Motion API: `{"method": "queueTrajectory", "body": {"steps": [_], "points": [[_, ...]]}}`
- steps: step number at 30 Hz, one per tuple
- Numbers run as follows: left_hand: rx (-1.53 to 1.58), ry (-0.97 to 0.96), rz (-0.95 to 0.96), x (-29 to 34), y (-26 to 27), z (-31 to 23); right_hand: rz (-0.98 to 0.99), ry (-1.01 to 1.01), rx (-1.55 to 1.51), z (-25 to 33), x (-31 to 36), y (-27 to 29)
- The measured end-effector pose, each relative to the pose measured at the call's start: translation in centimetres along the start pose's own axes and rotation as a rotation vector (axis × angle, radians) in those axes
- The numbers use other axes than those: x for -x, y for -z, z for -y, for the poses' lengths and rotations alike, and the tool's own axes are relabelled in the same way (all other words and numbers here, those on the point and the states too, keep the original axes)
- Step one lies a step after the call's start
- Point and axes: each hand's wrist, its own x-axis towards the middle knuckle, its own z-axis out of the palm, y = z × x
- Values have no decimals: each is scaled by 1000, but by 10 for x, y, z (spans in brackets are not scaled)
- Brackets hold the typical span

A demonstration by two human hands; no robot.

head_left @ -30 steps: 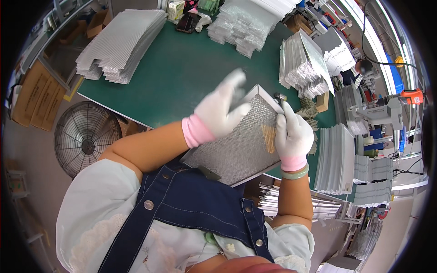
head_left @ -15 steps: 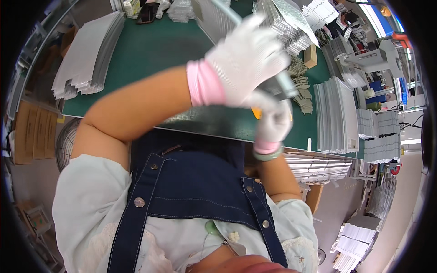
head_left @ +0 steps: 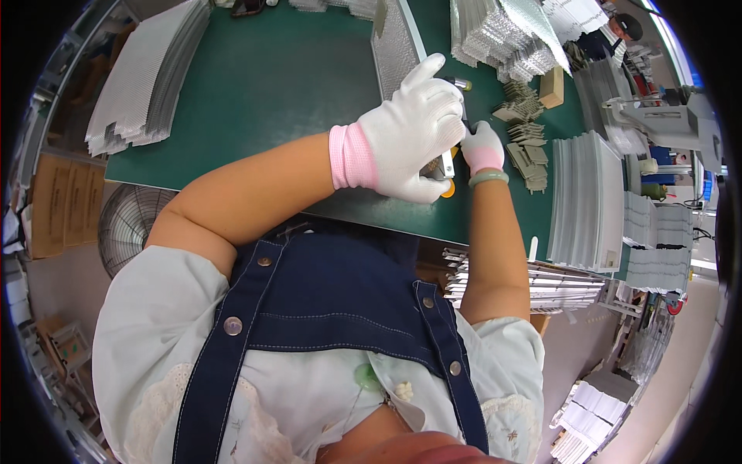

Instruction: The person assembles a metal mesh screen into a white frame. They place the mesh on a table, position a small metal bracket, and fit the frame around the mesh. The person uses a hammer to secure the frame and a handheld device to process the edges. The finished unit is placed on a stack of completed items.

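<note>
My left hand [head_left: 413, 131], in a white glove with a pink cuff, is closed around the white edge of a mesh-faced panel [head_left: 393, 50] that stands on edge on the green table [head_left: 286, 85]. Its thumb points up along the panel. Just right of it, my right hand [head_left: 484, 147], gloved too, has its fingers curled at a dark thing, mostly hidden. A small cylindrical piece with a yellow-green end [head_left: 461, 83] shows beyond the left fingers. Below the left hand an orange-yellow round piece [head_left: 448, 189] peeks out.
Small grey-beige parts [head_left: 529, 158] and a wooden block [head_left: 552, 87] lie right of my hands. Mesh sheets stand stacked at the left [head_left: 147, 85] and far right [head_left: 495, 35]. White panels [head_left: 585, 201] stand at the right edge. A co-worker [head_left: 610, 39] is at the far right.
The panel has swung from a blurred slant to a steadier upright hold. My left hand has come slightly down; my right hand has moved up and right, away from below the left one.
</note>
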Motion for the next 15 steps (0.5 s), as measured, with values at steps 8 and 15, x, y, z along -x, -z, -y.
{"method": "queueTrajectory", "body": {"steps": [8, 15], "points": [[-9, -10, -32, 1, 1, 5, -20, 155, -1060, -20, 66, 44], [-53, -8, -60, -3, -7, 2, -176, 456, -481, -23, 162, 154]]}}
